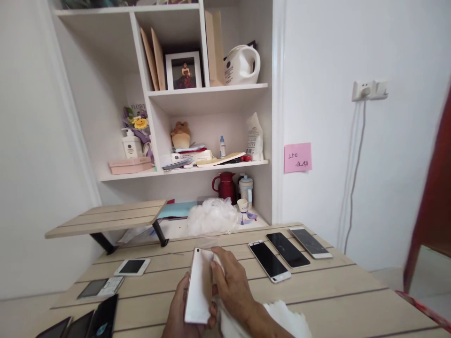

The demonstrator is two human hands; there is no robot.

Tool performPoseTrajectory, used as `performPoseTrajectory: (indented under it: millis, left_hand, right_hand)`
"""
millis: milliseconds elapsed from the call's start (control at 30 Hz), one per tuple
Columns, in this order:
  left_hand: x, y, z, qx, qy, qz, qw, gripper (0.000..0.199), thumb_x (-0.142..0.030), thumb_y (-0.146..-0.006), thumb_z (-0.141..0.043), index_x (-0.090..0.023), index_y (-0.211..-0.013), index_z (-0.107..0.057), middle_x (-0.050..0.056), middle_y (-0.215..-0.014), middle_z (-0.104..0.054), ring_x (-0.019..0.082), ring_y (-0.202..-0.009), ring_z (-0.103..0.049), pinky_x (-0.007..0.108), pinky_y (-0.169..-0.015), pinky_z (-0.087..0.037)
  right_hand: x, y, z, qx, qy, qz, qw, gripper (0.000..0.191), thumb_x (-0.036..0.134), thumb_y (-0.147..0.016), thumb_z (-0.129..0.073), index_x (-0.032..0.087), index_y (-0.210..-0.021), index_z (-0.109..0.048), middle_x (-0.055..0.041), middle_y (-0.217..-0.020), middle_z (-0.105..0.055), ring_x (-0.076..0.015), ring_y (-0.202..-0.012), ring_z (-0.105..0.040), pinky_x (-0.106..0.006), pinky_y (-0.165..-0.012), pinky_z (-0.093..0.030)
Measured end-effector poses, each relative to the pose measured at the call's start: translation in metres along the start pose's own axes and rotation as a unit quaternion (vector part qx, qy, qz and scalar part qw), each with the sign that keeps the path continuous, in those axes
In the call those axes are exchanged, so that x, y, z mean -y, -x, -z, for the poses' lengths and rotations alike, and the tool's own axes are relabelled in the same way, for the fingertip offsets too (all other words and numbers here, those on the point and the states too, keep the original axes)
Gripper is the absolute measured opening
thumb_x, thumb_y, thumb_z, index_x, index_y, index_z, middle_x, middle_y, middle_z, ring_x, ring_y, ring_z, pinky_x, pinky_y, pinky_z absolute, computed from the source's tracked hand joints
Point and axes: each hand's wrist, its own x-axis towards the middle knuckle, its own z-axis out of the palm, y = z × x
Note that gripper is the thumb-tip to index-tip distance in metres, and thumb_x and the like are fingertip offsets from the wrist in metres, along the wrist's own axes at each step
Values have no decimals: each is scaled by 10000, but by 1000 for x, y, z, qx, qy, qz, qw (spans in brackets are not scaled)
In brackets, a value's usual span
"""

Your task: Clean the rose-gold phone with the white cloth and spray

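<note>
While the left hand [185,305] wraps closed around a white rectangular smartphone [199,286], held above the pale slatted wooden table [338,305], the half-curled right hand [230,286] presses a crumpled white tissue [229,324] against the phone's edge; three black-screened smartphones [287,251] lie side by side beyond.

The person's left hand [178,315] and right hand [230,281] are bare, with broad backs and creased knuckles (the skin looks finely wrinkled), and the right forearm [268,325], equally bare, tapers towards the wrist before the bottom edge of the view cuts it off.
</note>
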Motion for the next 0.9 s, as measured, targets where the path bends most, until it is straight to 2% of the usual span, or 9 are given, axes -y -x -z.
performPoseTrajectory:
  millis: [167, 367, 533, 633, 700, 767, 900]
  left_hand:
    - [0, -1, 1, -5, -16, -1, 1000, 449, -482, -937, -433, -130, -825, -688, 117, -558, -647, 268, -520, -628, 331, -461, -459]
    - [3, -2, 6, 10, -3, -15, 1000, 414, -459, -934, -459, -127, -897, -703, 112, -588, -664, 263, -541, -630, 338, -485, -466]
    - [4, -2, 7, 29, 12, -14, 999, 376, -437, -915, -537, -106, -962, -709, 128, -677, -706, 268, -572, -647, 347, -495, -480]
    - [4, -2, 8, 14, 35, -30, 999, 319, -426, -903, -575, -143, -966, -709, 99, -720, -727, 265, -576, -658, 342, -473, -488]
    - [3, -3, 11, -11, 60, -37, 997, 284, -410, -906, -589, -174, -1014, -704, 82, -811, -756, 260, -654, -687, 343, -514, -522]
    - [0, -3, 14, -39, 88, -44, 994, 267, -396, -916, -590, -186, -1042, -699, 64, -889, -771, 235, -749, -706, 343, -618, -563]
    - [-6, -3, 20, -64, 123, -65, 988, 307, -389, -936, -558, -146, -1055, -704, 82, -928, -775, 214, -822, -714, 346, -785, -578]
  right_hand:
    - [4, -5, 1, 5, -8, 14, 1000, 311, 184, -956, -425, 256, -1246, -511, -42, -1160, -650, -223, -1050, -627, -373, -894, -499]
    - [4, -7, 3, 11, -4, 17, 1000, 319, 170, -959, -410, 241, -1259, -493, -48, -1189, -641, -218, -1087, -614, -366, -920, -488]
    - [5, -6, 4, 23, 13, 23, 999, 315, 158, -943, -408, 227, -1237, -496, -61, -1136, -659, -234, -1009, -645, -377, -860, -511]
    - [11, -1, 2, 38, 22, 42, 998, 334, 159, -939, -404, 203, -1262, -476, -85, -1111, -657, -238, -971, -654, -371, -833, -522]
    - [16, 4, 1, 67, 26, 70, 995, 322, 164, -936, -409, 222, -1242, -493, -67, -1049, -660, -235, -915, -660, -367, -805, -527]
    - [21, 10, -1, 102, 29, 99, 989, 308, 169, -936, -416, 247, -1218, -511, -47, -992, -654, -232, -862, -659, -367, -775, -528]
    - [24, 19, -5, 137, 35, 136, 980, 353, 158, -945, -400, 250, -1280, -463, -78, -1088, -632, -254, -951, -642, -388, -789, -522]
